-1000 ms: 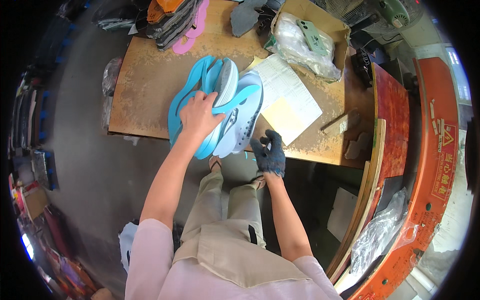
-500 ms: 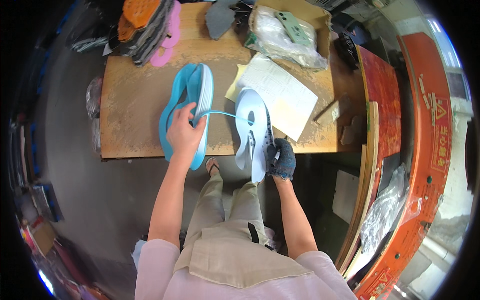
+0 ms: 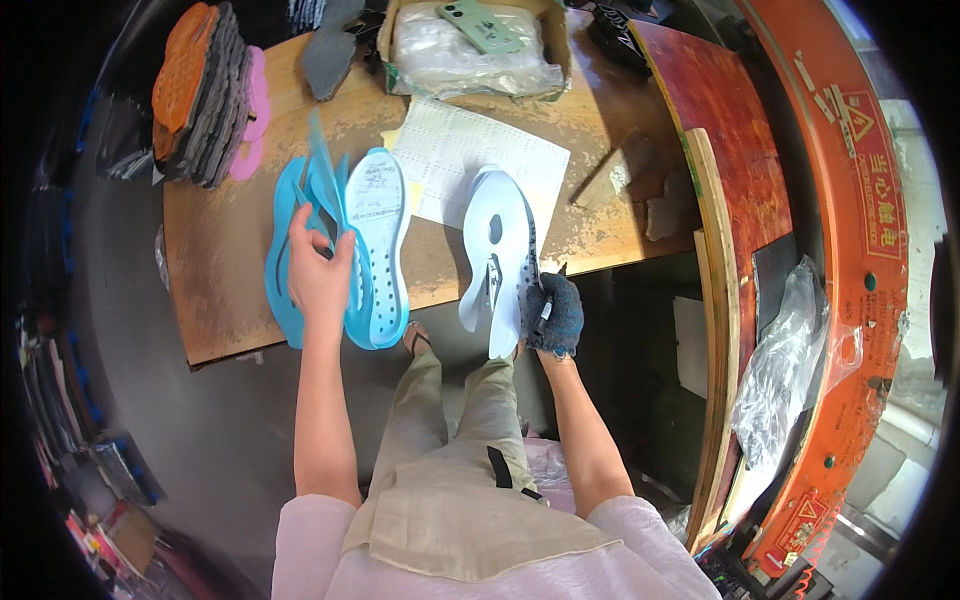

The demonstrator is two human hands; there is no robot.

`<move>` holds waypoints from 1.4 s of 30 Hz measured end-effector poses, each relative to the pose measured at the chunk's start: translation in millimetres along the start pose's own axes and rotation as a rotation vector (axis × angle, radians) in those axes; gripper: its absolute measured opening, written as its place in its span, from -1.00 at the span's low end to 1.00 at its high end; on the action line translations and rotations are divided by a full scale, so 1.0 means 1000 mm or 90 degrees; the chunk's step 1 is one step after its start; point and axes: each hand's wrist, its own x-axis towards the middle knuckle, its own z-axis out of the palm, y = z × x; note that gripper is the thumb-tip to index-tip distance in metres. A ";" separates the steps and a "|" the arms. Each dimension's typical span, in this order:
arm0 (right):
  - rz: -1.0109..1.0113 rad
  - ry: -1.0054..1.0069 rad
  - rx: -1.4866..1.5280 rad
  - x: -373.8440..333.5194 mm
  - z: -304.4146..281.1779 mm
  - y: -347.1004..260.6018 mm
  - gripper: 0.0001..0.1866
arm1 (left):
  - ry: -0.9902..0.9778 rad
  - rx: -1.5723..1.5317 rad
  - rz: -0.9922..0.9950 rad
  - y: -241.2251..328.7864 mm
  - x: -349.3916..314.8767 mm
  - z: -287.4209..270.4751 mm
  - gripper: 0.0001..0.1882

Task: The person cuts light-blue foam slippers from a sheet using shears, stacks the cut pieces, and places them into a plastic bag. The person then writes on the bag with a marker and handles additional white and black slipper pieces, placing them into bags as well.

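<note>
My bare left hand [image 3: 322, 275] has its fingers curled around the inner edges of light blue shoe soles, its thumb against one of them. One blue sole [image 3: 385, 250] shows a pale inner face with a row of holes and handwriting; a second blue sole [image 3: 283, 270] lies left of the hand. Above the fingers a blue strip [image 3: 319, 145] is smeared by motion. A grey knitted glove covers my right hand [image 3: 558, 315], which grips the edge of a white sole-shaped piece [image 3: 495, 235] with an oval opening. A dark pen-like thing [image 3: 546, 312] shows at the glove.
Printed sheets [image 3: 480, 160] lie on the worn wooden table [image 3: 235, 235]. A box of plastic bags [image 3: 480, 50] with a green phone [image 3: 480, 25] on top stands behind. Stacked orange, grey and pink soles [image 3: 195, 95] are at the far left. An orange frame [image 3: 870, 250] rises at the right.
The view has swung, so the table sits further left. The blue strip no longer stretches to the white piece. The right-hand blue sole has tilted to show its inner face.
</note>
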 end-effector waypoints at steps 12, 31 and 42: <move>-0.008 -0.006 0.009 0.000 -0.011 -0.001 -0.77 | -0.341 0.124 0.078 0.066 -0.104 0.128 -0.53; 0.071 0.005 0.098 -0.026 -0.007 0.025 -0.76 | -0.401 -0.586 -0.370 0.007 -0.077 0.061 -0.70; -0.061 0.110 0.123 -0.005 -0.046 -0.025 -0.78 | -0.472 -0.665 -0.265 0.043 -0.083 -0.003 -0.77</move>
